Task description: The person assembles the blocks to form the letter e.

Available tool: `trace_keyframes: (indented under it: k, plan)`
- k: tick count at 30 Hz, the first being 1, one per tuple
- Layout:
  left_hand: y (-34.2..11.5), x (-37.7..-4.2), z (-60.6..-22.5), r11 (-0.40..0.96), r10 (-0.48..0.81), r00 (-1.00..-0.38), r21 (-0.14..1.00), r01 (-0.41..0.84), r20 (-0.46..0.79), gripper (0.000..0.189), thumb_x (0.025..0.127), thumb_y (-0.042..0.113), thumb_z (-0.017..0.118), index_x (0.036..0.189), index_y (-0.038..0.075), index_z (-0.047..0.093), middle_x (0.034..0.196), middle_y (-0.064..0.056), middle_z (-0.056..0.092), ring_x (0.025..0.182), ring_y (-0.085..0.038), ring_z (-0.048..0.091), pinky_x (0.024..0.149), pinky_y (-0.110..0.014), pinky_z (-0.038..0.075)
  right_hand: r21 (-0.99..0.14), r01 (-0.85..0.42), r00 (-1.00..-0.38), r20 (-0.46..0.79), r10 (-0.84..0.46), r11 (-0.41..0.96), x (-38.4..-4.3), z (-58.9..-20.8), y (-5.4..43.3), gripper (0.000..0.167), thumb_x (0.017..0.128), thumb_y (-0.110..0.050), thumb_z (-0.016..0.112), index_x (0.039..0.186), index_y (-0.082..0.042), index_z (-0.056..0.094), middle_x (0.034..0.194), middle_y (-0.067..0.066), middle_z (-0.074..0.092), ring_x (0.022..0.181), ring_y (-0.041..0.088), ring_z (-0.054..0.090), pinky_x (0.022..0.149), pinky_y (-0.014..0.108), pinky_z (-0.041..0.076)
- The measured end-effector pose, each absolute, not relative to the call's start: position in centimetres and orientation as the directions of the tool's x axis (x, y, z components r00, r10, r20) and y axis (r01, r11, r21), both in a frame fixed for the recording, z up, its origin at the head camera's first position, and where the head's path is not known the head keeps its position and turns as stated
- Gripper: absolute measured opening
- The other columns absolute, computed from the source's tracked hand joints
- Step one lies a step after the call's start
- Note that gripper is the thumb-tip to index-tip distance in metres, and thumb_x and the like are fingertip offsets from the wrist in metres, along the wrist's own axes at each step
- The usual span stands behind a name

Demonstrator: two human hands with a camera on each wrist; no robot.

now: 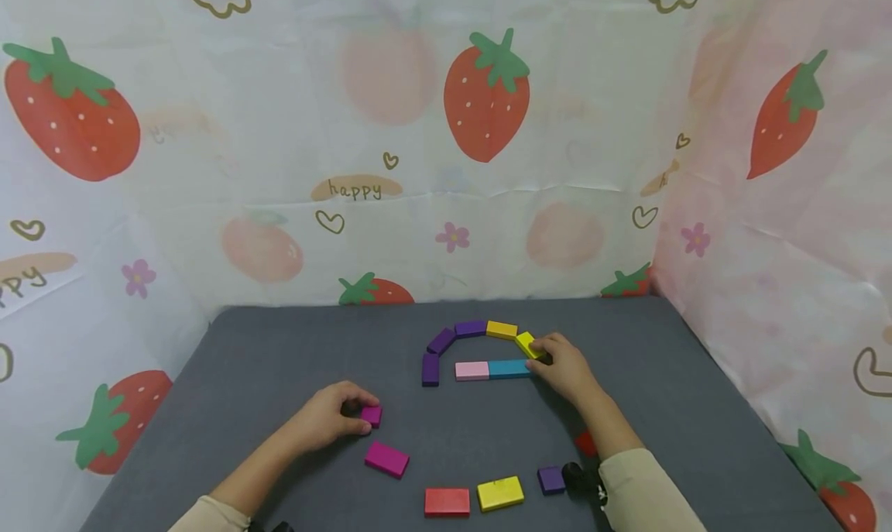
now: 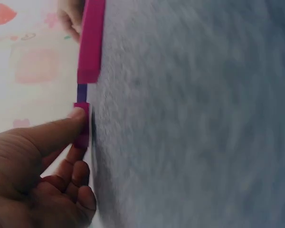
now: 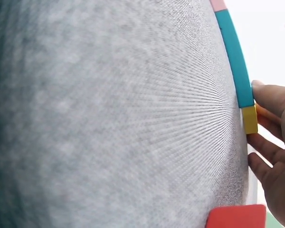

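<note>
My left hand [image 1: 326,417] pinches a small magenta block [image 1: 372,416] between thumb and fingers, low over the grey cloth; the left wrist view shows the thumb on this block [image 2: 82,126]. A longer magenta block [image 1: 386,459] lies just nearer. At the right end of a curved row of purple and yellow blocks, my right hand [image 1: 567,371] pinches a yellow block [image 3: 249,119], partly hidden by the fingers. Its thumb is right at the end of a blue block [image 1: 507,369], which lies end to end with a pink block [image 1: 471,371] inside the curve.
Toward the front lie a red block [image 1: 447,502], a yellow block [image 1: 499,493] and a short purple block [image 1: 550,480]. Another red piece [image 1: 585,444] is partly covered by the right forearm. Strawberry-printed curtains [image 1: 432,129] border the table at the back and sides.
</note>
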State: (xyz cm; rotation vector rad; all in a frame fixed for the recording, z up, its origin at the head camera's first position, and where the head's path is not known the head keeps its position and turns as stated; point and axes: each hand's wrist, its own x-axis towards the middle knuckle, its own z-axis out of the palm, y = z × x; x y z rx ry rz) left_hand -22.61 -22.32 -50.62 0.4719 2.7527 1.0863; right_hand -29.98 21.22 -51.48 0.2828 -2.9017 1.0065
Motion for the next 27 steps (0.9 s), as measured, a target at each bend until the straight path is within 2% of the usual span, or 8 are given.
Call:
trace_keyframes:
  k: [5,14,20,27]
  plan:
    - [-22.1,-23.0,-49.8,0.687,0.346,-0.938,0.685,0.243,-0.015,0.029,0.082,0.019,0.087,0.109,0.019,0.075,0.115,-0.001,0.067,0.106,-0.02,0.06,0.092,-0.045,0.049,-0.609,-0.197,-0.98,0.121,-0.155,0.768,-30.0,-51.5,21.3,0.04,0.096,-0.021,0.073,0.131,-0.003,0.067,0.132,0.011,0.059,0.12,0.034,0.059,0.1,0.051,0.05]
    - [-20.9,-23.6,-48.1,0.681,0.352,-0.936,0.685,0.258,0.003,0.027,0.086,0.022,0.084,0.111,0.021,0.073,0.113,0.001,0.064,0.103,-0.022,0.057,0.076,-0.034,0.049,-0.615,-0.194,-0.981,0.12,-0.152,0.764,-30.1,-51.6,21.2,0.041,0.096,-0.021,0.074,0.132,-0.003,0.066,0.133,0.011,0.058,0.12,0.034,0.059,0.099,0.051,0.051]
    - [-19.4,-24.4,-47.0,0.675,0.374,-0.927,0.678,0.291,0.026,0.026,0.088,0.023,0.082,0.113,0.022,0.072,0.115,0.003,0.064,0.107,-0.024,0.056,0.077,-0.036,0.049,-0.619,-0.185,-0.983,0.113,-0.147,0.763,-30.1,-51.7,21.2,0.042,0.096,-0.022,0.074,0.133,-0.003,0.066,0.134,0.011,0.058,0.121,0.034,0.059,0.099,0.05,0.051]
    - [-17.0,-25.5,-46.3,0.681,0.392,-0.919,0.657,0.325,0.047,0.025,0.087,0.025,0.083,0.111,0.024,0.073,0.113,0.005,0.064,0.106,-0.02,0.056,0.083,-0.037,0.049,-0.62,-0.192,-0.981,0.119,-0.15,0.761,-30.0,-51.7,21.3,0.042,0.096,-0.021,0.074,0.133,-0.002,0.066,0.133,0.012,0.058,0.12,0.035,0.059,0.098,0.051,0.051]
